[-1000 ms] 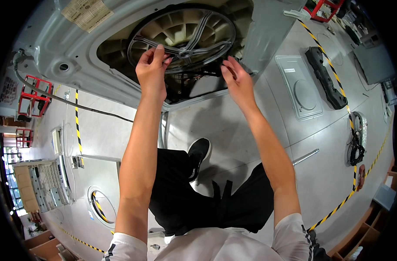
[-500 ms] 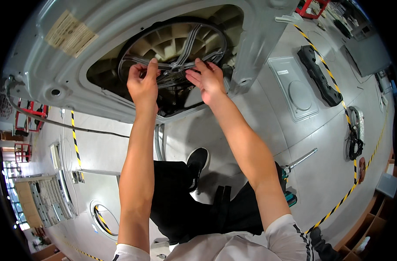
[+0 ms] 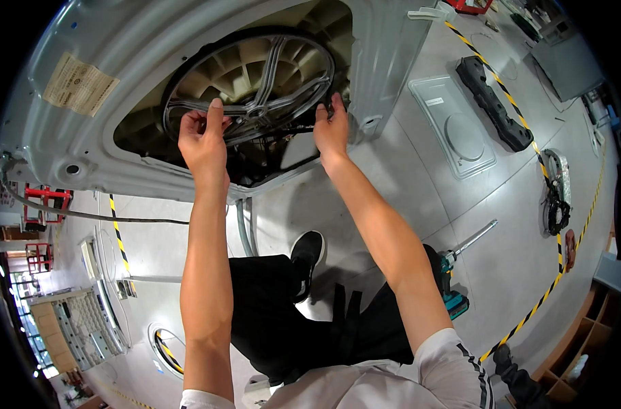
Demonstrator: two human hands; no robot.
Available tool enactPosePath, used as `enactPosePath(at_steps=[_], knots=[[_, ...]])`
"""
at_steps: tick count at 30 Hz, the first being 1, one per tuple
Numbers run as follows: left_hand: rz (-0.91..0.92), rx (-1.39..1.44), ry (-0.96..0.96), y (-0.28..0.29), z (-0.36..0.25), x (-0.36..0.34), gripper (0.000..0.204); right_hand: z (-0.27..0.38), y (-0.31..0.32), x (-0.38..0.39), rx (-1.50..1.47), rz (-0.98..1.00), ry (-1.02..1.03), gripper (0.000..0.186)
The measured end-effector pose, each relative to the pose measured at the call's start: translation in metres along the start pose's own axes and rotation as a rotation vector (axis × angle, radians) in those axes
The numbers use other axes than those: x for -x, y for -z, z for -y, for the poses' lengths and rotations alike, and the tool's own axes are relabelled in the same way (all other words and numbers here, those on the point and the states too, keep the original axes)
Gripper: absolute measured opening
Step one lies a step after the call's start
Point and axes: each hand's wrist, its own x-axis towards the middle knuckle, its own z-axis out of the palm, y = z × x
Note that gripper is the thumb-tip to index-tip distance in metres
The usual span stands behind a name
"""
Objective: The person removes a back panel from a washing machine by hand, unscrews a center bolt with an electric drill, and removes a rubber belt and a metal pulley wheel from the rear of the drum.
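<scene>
A grey spoked pulley wheel with a dark rim sits in the opening at the back of a grey metal washing machine cabinet. Pale ribbed plastic shows behind its spokes. My left hand is closed at the wheel's lower left, thumb up against a spoke, its other fingers curled and partly hidden. At the wheel's lower right rim is my right hand, thumb and fingers raised and apart; whether they touch the rim cannot be made out. Dark parts and wiring lie in shadow below the wheel.
A cordless power driver with a long socket stands on the floor by my right leg. Farther right lie a grey panel, a black long block and a cable bundle. A grey hose hangs from the cabinet's left.
My right hand has moved from near the wheel's hub to its right rim. My left hand stays by the left spoke. The whole view has shifted slightly.
</scene>
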Motion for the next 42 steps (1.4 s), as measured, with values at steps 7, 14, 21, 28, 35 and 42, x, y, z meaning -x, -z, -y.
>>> enactPosePath(at_steps=[7, 14, 21, 28, 35, 42], knots=[[0.026, -0.004, 0.034, 0.005, 0.001, -0.001, 0.026, 0.02, -0.003, -0.021, -0.297, 0.08, -0.07, 0.067], [-0.006, -0.007, 0.047, 0.005, -0.003, 0.002, 0.025, 0.022, -0.007, -0.021, -0.43, 0.062, -0.14, 0.078], [0.052, -0.7, -0.158, 0.012, -0.03, 0.014, 0.026, 0.013, -0.003, -0.025, -0.372, 0.102, -0.139, 0.079], [0.263, -1.008, -0.949, -0.022, -0.094, 0.023, 0.019, 0.025, -0.004, -0.016, -0.325, 0.103, -0.122, 0.07], [0.53, -1.163, -1.33, -0.048, -0.091, -0.006, 0.035, -0.001, -0.008, -0.028, -0.01, -0.07, 0.225, 0.047], [0.458, -1.304, -1.253, -0.051, -0.074, -0.02, 0.041, 0.004, -0.011, -0.019, 0.13, -0.149, 0.29, 0.043]])
